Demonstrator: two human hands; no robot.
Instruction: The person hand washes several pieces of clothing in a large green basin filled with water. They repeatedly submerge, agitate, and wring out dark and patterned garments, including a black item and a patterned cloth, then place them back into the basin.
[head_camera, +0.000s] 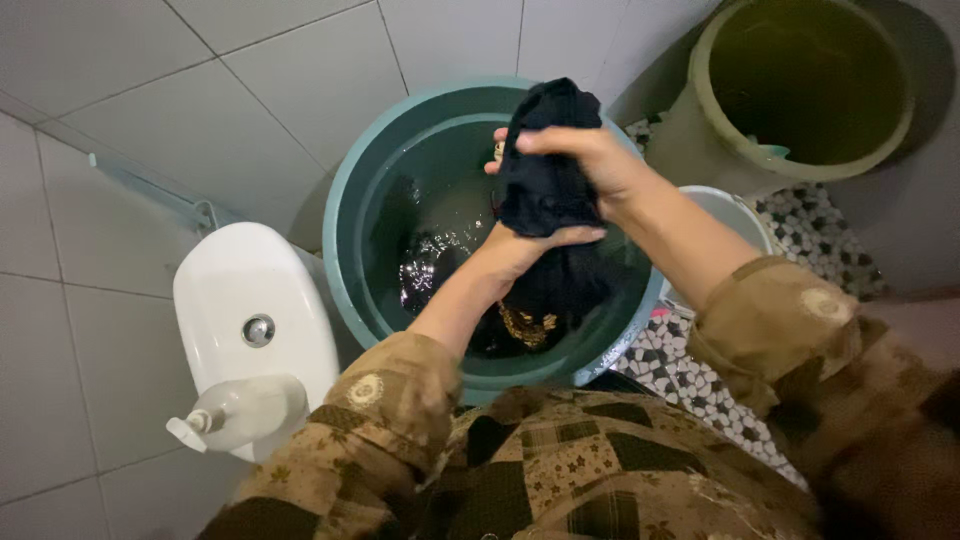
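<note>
Fingers (545, 138) of the right hand (585, 160) are curled tight around the top of a dark wet cloth (545, 175). Just below, the left hand (520, 250) squeezes the lower part of the cloth, its fingers wrapped around it. Both hands hold the cloth up over a big teal tub (345, 200) with water in it. More dark cloth hangs down into the tub. A white toilet tank (240, 285) stands beside the tub, with a soap bottle (245, 410) on it. A green bucket (700, 110) sits on the other side.

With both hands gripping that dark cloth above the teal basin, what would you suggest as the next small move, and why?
Probably twist the dark cloth between the right hand and left hand: it is bunched and lifted clear of the water in the teal basin, so it would drip back in.
</note>
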